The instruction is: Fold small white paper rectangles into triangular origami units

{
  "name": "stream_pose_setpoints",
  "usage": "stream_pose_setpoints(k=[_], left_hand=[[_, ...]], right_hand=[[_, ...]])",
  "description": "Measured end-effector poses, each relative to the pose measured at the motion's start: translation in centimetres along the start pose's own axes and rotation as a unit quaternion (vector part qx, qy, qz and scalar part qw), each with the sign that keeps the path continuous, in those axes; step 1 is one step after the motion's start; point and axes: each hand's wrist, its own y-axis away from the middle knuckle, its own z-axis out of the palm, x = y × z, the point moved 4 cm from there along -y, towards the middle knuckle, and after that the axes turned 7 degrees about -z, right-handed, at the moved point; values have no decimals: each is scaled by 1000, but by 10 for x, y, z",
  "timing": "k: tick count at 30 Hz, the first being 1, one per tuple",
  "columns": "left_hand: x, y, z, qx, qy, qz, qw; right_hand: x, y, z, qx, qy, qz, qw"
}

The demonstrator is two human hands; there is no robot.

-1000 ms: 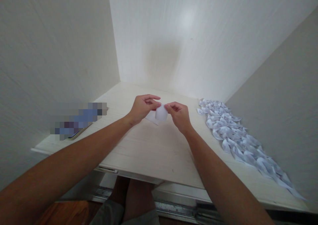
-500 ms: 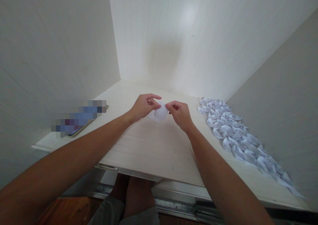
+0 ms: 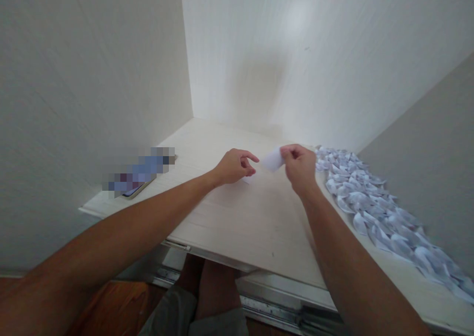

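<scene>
A small white paper piece [image 3: 272, 159] is pinched at its right end between the thumb and fingers of my right hand [image 3: 300, 167]. It is held above the table and slightly blurred. My left hand [image 3: 237, 166] is just left of that paper, thumb and forefinger apart, with nothing between them. Under my left hand, partly hidden, another white paper [image 3: 246, 180] lies on the pale tabletop [image 3: 237, 222].
Many folded white paper pieces [image 3: 370, 202] lie in a long overlapping row along the table's right side. At the left rests a phone [image 3: 138, 185] with its screen blurred out. Pale panels [image 3: 240, 44] enclose the table at the back and both sides.
My left hand has let go of the paper, which both hands held before. My right hand has carried it to the right. The whole view has also shifted a little.
</scene>
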Motion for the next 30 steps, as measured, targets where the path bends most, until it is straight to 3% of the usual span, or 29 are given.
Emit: stream_pose_setpoints(k=[2, 4, 6, 9, 12, 16, 22, 27, 30], left_hand=[[3, 1, -2, 3, -13, 29, 999], [5, 2, -4, 14, 26, 46, 999], [5, 1, -4, 31, 81, 48, 995], [2, 0, -1, 45, 128, 35, 990], [-3, 0, 3, 31, 137, 26, 990], [-8, 0, 4, 6, 125, 18, 992], [-7, -1, 5, -14, 103, 2, 995], [-2, -3, 6, -7, 115, 54, 992], [-3, -3, 6, -11, 94, 74, 993]], right_hand=[[10, -9, -19, 92, -52, 39, 994], [17, -13, -28, 126, -99, 70, 985], [16, -12, -24, 99, -111, 75, 986], [7, -1, -4, 1, -82, 53, 995], [0, 10, 15, -77, -50, 30, 995], [-1, 15, 24, -127, -22, 7, 992], [1, 13, 21, -109, 9, -11, 994], [4, 10, 18, -88, 7, -6, 996], [11, 2, 4, -24, 1, 18, 1000]])
